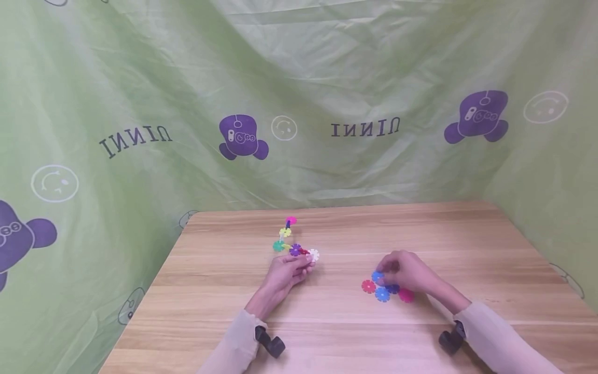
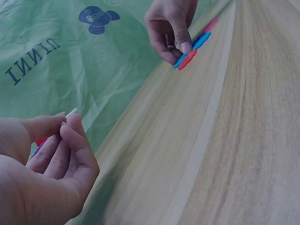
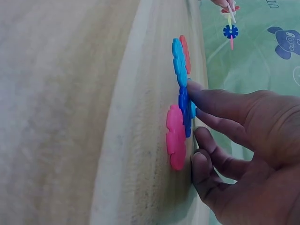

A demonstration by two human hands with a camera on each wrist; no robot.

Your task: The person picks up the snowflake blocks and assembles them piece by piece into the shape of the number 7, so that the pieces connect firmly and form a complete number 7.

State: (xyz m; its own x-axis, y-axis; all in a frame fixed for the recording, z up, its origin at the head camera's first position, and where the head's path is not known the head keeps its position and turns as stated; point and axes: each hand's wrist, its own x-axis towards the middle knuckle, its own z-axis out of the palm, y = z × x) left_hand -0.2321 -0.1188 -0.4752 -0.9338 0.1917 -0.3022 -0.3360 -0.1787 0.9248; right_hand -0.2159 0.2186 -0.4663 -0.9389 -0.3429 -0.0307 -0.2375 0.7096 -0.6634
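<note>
My left hand (image 1: 286, 275) pinches a white notched interlocking disc (image 1: 314, 255) at the end of a joined chain. The chain runs back over a red disc, a purple disc (image 1: 295, 250), a green disc (image 1: 278, 245) and a yellow disc (image 1: 285, 232) to a pink disc (image 1: 291, 220). At the loose discs, my right hand (image 1: 408, 270) has thumb and fingertips around a light blue disc (image 1: 377, 277). Close by lie a red disc (image 1: 368, 286), another light blue disc (image 1: 382, 294), a dark blue disc (image 3: 183, 105) and a pink disc (image 3: 176, 137).
The wooden table (image 1: 336, 337) carries everything. A green curtain (image 1: 308, 176) with purple prints hangs behind it and along both sides. Black wrist cameras (image 1: 271, 343) are strapped at both cuffs.
</note>
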